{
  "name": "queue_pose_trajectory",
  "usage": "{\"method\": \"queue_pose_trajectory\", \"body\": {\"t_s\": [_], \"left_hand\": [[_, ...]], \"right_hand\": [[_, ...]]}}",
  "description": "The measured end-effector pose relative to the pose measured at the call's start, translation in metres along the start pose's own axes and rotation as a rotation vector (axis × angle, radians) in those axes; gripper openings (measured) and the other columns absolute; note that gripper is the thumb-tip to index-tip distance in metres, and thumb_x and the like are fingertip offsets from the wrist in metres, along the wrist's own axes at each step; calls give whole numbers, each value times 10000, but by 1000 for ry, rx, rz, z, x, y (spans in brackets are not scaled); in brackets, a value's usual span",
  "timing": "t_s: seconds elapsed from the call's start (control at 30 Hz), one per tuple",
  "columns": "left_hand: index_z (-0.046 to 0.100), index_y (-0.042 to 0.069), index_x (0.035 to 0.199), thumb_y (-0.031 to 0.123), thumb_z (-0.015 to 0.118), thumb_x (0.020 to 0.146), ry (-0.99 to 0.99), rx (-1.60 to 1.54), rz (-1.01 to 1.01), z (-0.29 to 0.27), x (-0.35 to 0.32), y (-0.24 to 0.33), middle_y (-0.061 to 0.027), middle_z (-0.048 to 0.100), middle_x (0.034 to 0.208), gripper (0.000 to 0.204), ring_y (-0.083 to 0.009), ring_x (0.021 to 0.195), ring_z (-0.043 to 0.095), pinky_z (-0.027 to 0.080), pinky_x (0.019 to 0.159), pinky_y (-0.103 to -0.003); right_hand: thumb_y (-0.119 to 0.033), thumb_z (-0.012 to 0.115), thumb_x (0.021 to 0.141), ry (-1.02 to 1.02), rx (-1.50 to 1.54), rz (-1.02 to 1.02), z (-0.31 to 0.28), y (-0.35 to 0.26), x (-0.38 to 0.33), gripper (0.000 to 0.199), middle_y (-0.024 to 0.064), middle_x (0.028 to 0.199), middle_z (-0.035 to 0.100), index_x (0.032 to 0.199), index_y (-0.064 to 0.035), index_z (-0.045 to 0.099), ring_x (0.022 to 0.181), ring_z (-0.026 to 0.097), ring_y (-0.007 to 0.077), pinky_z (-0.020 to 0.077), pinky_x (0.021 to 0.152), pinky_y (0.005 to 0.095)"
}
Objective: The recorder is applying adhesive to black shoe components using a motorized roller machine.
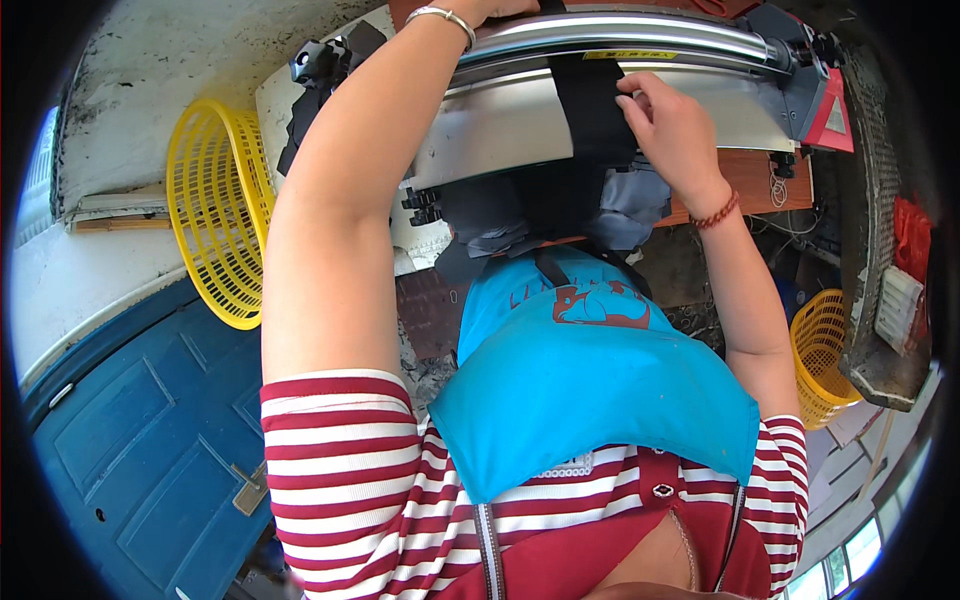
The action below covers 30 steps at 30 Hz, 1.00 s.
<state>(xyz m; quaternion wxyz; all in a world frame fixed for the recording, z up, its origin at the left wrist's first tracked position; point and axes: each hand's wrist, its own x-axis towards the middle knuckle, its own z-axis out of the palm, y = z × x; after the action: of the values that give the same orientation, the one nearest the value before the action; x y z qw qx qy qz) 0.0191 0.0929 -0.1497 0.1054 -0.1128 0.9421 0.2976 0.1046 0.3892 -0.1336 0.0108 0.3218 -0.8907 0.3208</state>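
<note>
A black strip of sheet material (590,100) lies over the silver metal plate of a roller machine (640,40) and passes under its shiny roller. At the strip's right edge, my right hand (668,125) is closed, thumb and forefinger pinching the edge. My left arm stretches across the machine's left part, and my left hand (495,8) is beyond the roller at the top rim of the picture. It is partly cut off, close to a black piece there, so its grip is not visible. More black pieces (490,210) hang in a pile below the plate, above my blue apron.
A yellow plastic basket (215,215) stands left of the machine, by a blue panelled door (140,430). Another yellow basket (822,350) is at the right, below a ledge holding a red bag (910,235). Black knobs (422,205) stick out at the plate's left corner.
</note>
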Motion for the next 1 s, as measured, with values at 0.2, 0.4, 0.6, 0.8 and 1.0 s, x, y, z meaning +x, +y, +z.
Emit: {"method": "queue_pose_trajectory", "body": {"t_s": [0.2,0.4,0.6,0.8,1.0], "left_hand": [[682,-24,916,80,722,858,143,-549,-198,-57,-9,31,-113,656,774,125,-240,694,650,513,565,-367],[651,-42,1113,37,666,876,345,-567,-71,-128,-49,52,-129,667,853,251,-227,692,659,532,552,-364],[478,62,1497,28,563,932,500,-168,97,-169,-113,57,-159,693,1152,572,-235,793,676,548,547,-361],[538,146,1453,-75,517,902,521,-158,173,-174,-131,53,-178,696,1105,594,-230,602,619,529,489,-333],[694,67,1057,-85,504,837,678,37,337,-157,-78,1,-214,701,947,328,-297,627,639,527,554,-401]], "right_hand": [[-168,785,856,-52,95,-487,27,-16,-64,140,44,750,630,902,-97,674,620,650,246,516,561,341],[-198,745,847,-256,-86,-460,146,-18,-85,334,110,1130,615,1145,-64,677,843,701,282,583,677,381],[-134,659,792,-118,-266,-515,191,-13,-79,260,116,1071,617,1035,-56,709,809,706,223,586,620,374],[-135,679,818,-126,-69,-617,161,-9,-82,154,52,958,641,965,-103,712,791,683,228,573,654,350],[-106,741,870,-40,262,-360,49,-52,-73,123,69,812,657,985,-106,699,754,637,252,519,669,365]]}}
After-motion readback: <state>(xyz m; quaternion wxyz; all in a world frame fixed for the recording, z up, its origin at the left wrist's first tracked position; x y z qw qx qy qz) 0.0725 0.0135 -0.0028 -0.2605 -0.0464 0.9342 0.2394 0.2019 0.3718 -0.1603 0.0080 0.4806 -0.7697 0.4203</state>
